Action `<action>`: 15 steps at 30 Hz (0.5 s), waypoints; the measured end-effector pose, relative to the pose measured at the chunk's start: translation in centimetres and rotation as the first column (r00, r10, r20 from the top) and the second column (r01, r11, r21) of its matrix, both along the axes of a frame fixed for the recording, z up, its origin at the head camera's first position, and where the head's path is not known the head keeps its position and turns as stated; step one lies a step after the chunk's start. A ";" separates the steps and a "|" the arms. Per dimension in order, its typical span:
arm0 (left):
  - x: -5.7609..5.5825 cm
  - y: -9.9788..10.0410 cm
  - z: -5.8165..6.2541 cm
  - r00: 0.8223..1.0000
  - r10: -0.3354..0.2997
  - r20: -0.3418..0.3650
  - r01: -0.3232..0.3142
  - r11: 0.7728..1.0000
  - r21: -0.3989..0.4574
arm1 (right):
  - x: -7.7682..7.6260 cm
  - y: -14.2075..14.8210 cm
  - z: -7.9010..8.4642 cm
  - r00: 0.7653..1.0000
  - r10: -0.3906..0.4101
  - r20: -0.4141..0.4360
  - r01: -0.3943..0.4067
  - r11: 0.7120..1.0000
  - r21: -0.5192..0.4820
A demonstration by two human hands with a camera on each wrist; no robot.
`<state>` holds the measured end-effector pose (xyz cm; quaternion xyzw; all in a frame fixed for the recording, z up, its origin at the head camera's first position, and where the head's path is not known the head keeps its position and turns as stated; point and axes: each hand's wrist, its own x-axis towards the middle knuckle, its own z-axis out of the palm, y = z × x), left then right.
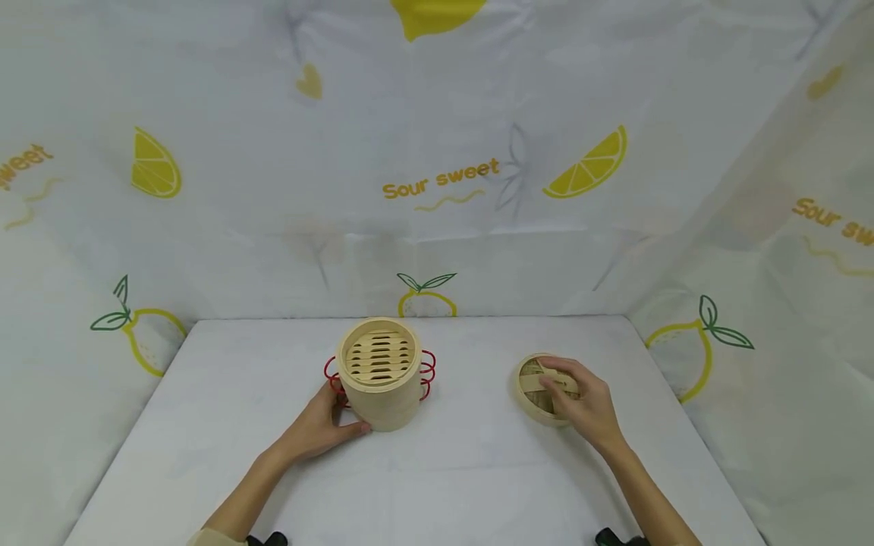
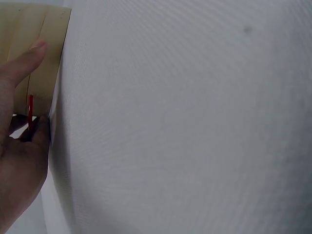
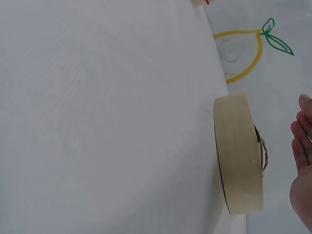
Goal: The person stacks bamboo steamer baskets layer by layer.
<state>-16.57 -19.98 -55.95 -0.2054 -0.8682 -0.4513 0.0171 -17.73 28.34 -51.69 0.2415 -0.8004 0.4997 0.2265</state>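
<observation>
A stack of bamboo steamer baskets (image 1: 384, 402) stands left of centre on the table, its slatted top uncovered. Red loops (image 1: 429, 365) stick out from both sides. My left hand (image 1: 326, 426) holds the lower part of the stack from the left, thumb against the near wall. In the left wrist view the thumb lies on the pale wall and the fingers go round beside a red loop. To the right, the round steamer lid (image 1: 526, 394) lies on the table with its woven top up. My right hand (image 1: 582, 398) hovers just over it; the right wrist view shows a gap between the fingers and the lid's cord.
The table (image 1: 437, 493) is covered in a white cloth. White sheets (image 1: 287, 174) printed with lemons and lettering rise behind it and on both sides. Bare tabletop lies between the stack and the lid.
</observation>
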 end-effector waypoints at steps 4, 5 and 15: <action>0.1 0.0 -0.1 1.000 0.015 -0.005 -0.015 1.000 -0.006 | -0.2 0.8 -0.7 1.000 -0.014 0.017 0.014 1.000 0.005; 0.1 0.0 -0.1 1.000 0.021 -0.001 -0.021 1.000 -0.008 | -0.3 1.0 -0.9 1.000 -0.014 0.020 0.014 1.000 0.003; -0.1 -0.3 0.2 0.996 0.033 0.080 -0.033 0.999 -0.009 | -0.5 2.2 -1.9 0.996 -0.084 0.013 0.083 0.994 0.067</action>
